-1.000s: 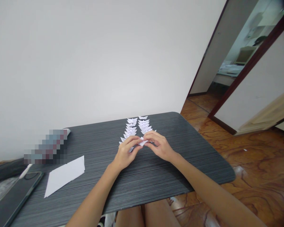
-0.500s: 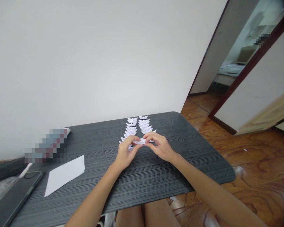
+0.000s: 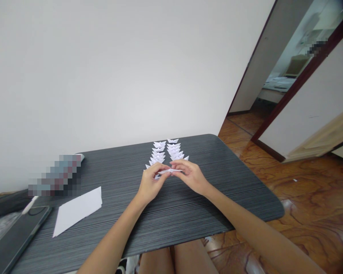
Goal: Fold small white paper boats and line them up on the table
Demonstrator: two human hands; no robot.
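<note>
Head view, looking down across a dark striped tabletop [image 3: 188,217] set against a plain white wall [image 3: 117,76]. Near the middle, left hand [image 3: 149,185] and right hand [image 3: 191,177] brought together, fingertips almost meeting. Between them, a small white folded paper piece [image 3: 169,171], flat and narrow, held roughly level and lifted just clear of the tabletop. Left grip closed on its left end, pinching with thumb and fingertips. Right grip closed on its right end in the same way, with the remaining fingers curled. Cannot tell the exact fold of the piece: too small.

Just beyond the hands, two rows of little white paper boats [image 3: 159,151], side by side and running away toward the wall. Rows close together but apart, lying straight on the tabletop, the nearest boats partly hidden behind the fingers.

Well to the left, a loose white paper sheet [image 3: 77,209], lying flat. Farther left, at the frame's edge, a dark flat device [image 3: 15,239], partly cut off. Behind the sheet, by the wall, a blurred-out object [image 3: 55,176], not identifiable.

Below the near edge of the tabletop, bare knees [image 3: 177,260]. To the right, reddish wooden floor [image 3: 303,198] and an open doorway [image 3: 291,72] with a room beyond.
</note>
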